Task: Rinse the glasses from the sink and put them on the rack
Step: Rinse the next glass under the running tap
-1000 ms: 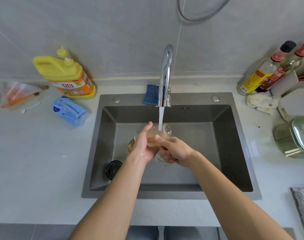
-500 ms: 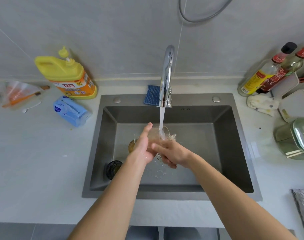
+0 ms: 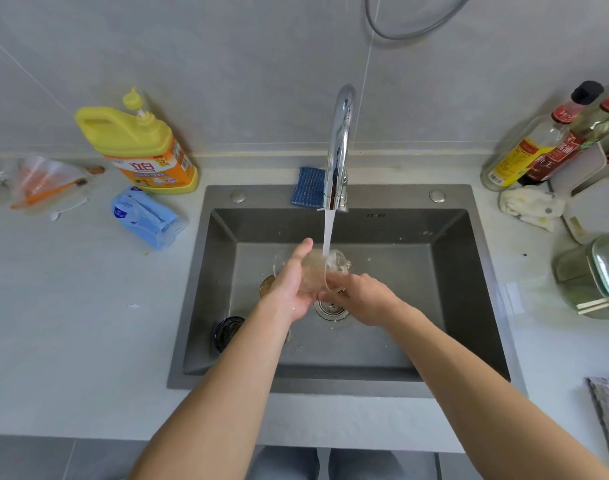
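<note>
- Your right hand (image 3: 365,299) has slid a little to the right since half a second ago, so the drain (image 3: 332,308) now shows just below your hands, and the splashing round the glass (image 3: 322,270) has calmed.
- Your left hand (image 3: 292,285) has hardly shifted. It cups the glass from the left, thumb straight up, with the fingers wrapped behind it and seen only through the glass.
- Your right-hand fingers are bent in against the lower rim and grip it from the right.
- You hold the glass between both hands over the middle of the sink (image 3: 206,271), tipped so its long axis seems to run left to right. Its mouth faces right and up, and the stream (image 3: 327,233) from the tap (image 3: 339,147) lands at that mouth.
- Both hands are on it, but the left carries most of the body, so that hand looks best placed to lift it away.
- An amber glass (image 3: 266,285) sits just left of your left hand, and a dark glass (image 3: 227,332) stands near the front left corner. Both seem yet to be rinsed.
- No rack is in view, so you cannot judge the carry direction from here.
</note>
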Demonstrator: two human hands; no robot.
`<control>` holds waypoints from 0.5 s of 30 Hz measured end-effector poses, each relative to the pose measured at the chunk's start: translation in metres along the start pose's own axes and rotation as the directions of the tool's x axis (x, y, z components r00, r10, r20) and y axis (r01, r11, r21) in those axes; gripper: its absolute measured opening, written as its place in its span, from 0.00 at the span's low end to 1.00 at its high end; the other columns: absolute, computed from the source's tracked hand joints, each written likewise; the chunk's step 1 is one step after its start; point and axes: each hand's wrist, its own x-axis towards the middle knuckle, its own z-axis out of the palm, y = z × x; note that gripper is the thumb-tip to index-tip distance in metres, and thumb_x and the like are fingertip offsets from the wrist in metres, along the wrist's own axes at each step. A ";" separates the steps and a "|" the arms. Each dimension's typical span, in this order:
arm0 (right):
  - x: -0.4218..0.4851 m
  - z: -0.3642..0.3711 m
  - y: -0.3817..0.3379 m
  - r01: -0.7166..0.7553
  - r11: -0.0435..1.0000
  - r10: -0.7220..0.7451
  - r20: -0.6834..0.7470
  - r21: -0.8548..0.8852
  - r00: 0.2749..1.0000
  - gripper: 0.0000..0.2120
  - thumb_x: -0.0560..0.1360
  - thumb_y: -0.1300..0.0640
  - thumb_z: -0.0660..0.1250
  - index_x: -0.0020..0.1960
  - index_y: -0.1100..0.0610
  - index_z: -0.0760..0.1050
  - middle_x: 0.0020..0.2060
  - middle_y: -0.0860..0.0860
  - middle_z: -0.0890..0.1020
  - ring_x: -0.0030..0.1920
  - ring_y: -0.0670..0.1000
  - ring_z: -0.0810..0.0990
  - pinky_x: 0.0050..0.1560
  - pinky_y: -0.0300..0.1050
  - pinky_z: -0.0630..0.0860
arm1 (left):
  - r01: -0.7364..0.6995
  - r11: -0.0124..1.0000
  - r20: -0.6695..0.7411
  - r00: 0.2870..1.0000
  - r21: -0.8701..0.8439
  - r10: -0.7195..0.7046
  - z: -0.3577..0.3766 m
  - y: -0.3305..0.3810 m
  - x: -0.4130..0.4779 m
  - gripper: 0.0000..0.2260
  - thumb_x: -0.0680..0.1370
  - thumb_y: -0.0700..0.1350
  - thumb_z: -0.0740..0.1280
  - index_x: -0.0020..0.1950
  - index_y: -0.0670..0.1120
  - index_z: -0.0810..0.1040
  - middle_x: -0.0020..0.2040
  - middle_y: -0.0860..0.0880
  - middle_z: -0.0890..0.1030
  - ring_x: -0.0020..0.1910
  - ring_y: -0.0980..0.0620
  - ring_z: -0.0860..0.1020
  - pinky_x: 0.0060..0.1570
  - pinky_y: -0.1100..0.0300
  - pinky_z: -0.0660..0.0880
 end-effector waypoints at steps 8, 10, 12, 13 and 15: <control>-0.004 0.005 -0.018 -0.065 0.779 -0.020 0.128 0.624 0.992 0.19 0.85 0.45 0.62 0.37 0.37 0.81 0.27 0.52 0.72 0.26 0.54 0.68 0.28 0.45 0.69 | 0.028 0.993 0.016 1.000 -0.112 -0.026 0.000 -0.005 -0.001 0.25 0.78 0.63 0.70 0.49 0.39 0.84 0.43 0.41 0.85 0.42 0.43 0.84 0.54 0.48 0.80; -0.001 0.002 -0.001 0.031 0.990 -0.039 0.052 0.141 0.998 0.10 0.82 0.40 0.64 0.51 0.44 0.78 0.38 0.50 0.79 0.36 0.57 0.78 0.40 0.50 0.76 | 0.032 0.996 0.006 0.999 -0.085 -0.032 -0.002 -0.004 -0.002 0.24 0.78 0.63 0.71 0.54 0.41 0.85 0.46 0.41 0.86 0.42 0.43 0.84 0.50 0.48 0.80; 0.003 0.004 0.007 0.077 0.986 -0.089 -0.073 -0.150 0.993 0.13 0.82 0.41 0.63 0.53 0.50 0.76 0.39 0.49 0.80 0.39 0.59 0.77 0.44 0.50 0.74 | 0.042 0.995 0.002 0.999 -0.096 -0.042 -0.006 -0.005 0.000 0.27 0.77 0.64 0.72 0.57 0.39 0.83 0.48 0.40 0.85 0.43 0.42 0.84 0.50 0.48 0.81; 0.002 0.006 0.000 0.101 0.992 -0.110 -0.139 -0.073 0.984 0.12 0.83 0.43 0.63 0.55 0.50 0.79 0.37 0.47 0.80 0.37 0.58 0.74 0.43 0.49 0.73 | 0.055 0.991 0.014 0.998 -0.126 -0.053 -0.007 -0.007 0.000 0.28 0.77 0.64 0.72 0.57 0.38 0.83 0.47 0.39 0.85 0.45 0.41 0.85 0.54 0.47 0.81; 0.002 0.010 -0.014 0.117 0.955 -0.070 -0.176 0.273 0.982 0.14 0.85 0.46 0.61 0.56 0.51 0.83 0.28 0.44 0.76 0.30 0.53 0.72 0.37 0.47 0.73 | 0.057 0.985 0.049 0.998 -0.163 -0.050 -0.005 -0.008 0.000 0.28 0.77 0.64 0.71 0.54 0.37 0.82 0.47 0.38 0.84 0.50 0.39 0.84 0.63 0.45 0.79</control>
